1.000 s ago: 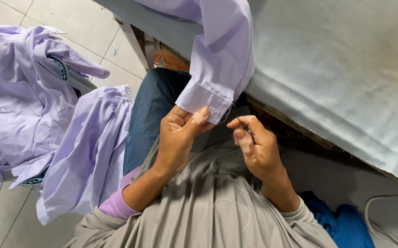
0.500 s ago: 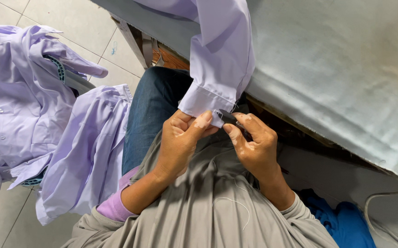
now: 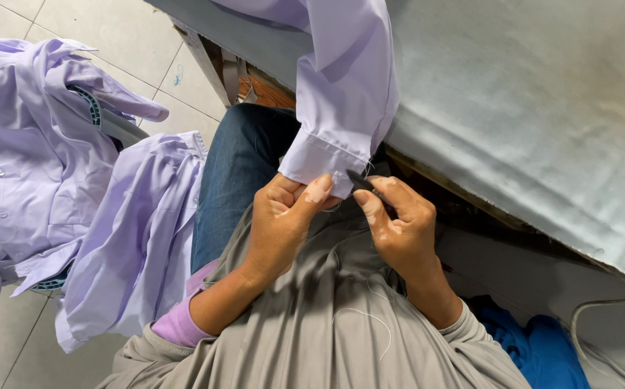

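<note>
A lilac shirt sleeve point(image 3: 345, 86) hangs off the padded table edge toward my lap. My left hand point(image 3: 284, 220) pinches the sleeve's cuff point(image 3: 320, 160) between thumb and fingers at its lower edge. My right hand point(image 3: 399, 223) holds a small dark tool point(image 3: 361, 181), its tip touching the cuff corner beside my left thumb. Loose white threads trail from the cuff and lie on my grey top.
A pile of lilac shirts point(image 3: 53, 187) sits on a seat at the left over the tiled floor. The grey padded table point(image 3: 543, 108) fills the upper right. Blue cloth point(image 3: 536, 346) and a pale cord point(image 3: 601, 338) lie at the lower right.
My right hand has moved left and up to the cuff, bringing the dark tool against its corner. My left hand keeps its pinch on the cuff.
</note>
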